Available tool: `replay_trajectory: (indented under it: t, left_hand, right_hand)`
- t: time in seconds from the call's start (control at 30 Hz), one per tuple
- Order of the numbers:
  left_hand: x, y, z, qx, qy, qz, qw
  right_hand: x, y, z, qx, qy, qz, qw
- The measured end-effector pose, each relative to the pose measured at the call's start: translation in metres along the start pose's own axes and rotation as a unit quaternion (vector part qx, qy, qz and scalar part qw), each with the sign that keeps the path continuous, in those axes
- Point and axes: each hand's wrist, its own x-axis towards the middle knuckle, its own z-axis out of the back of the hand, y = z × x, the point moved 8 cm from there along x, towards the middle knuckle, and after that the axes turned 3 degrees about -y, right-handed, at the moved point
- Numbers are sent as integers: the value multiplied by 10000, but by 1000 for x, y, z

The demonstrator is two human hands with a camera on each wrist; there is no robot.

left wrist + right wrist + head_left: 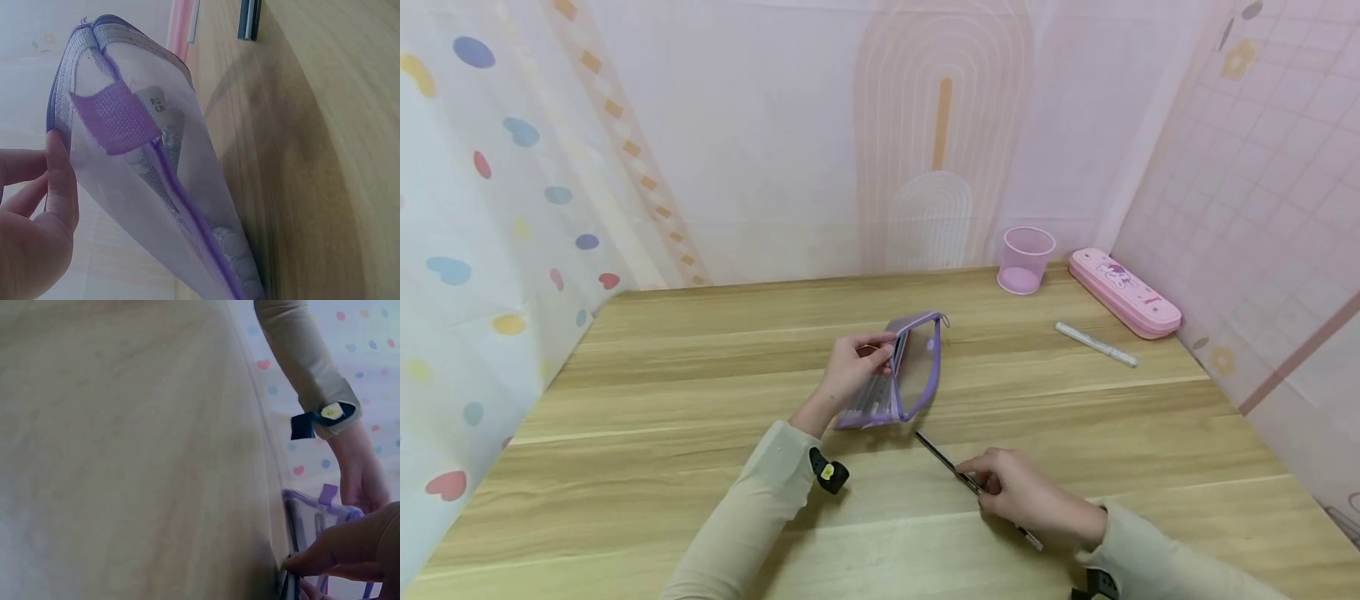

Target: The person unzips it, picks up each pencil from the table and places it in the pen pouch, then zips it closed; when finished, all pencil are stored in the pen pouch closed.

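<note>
Near the middle of the table stands a see-through zip pencil pouch with purple edging, its mouth gaping toward the right. My left hand pinches the pouch's rim between thumb and fingers. Inside the pouch, a light piece marked 25 shows through the mesh in the left wrist view. My right hand grips a slim dark pen around its middle, low over the table in front of the pouch. The pen's far end points toward the pouch; its near end, light-coloured, sticks out beneath the hand.
A white marker lies on the table to the right. Behind it are a pink pencil case with a cartoon print and a pink cup. Patterned cloth hangs along the table's back and sides.
</note>
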Motion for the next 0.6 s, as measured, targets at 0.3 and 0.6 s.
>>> replay_trajectory:
  t: [0.3,0.6]
  left_hand:
    - [3,1,2,7,-21,136,9999]
    - [1,1,3,-16,-90,147,9998]
  right_hand:
    - [-1,-9,38,1026,-423,-234,9935]
    - [30,-22,82,2041,-1537,-683,9644]
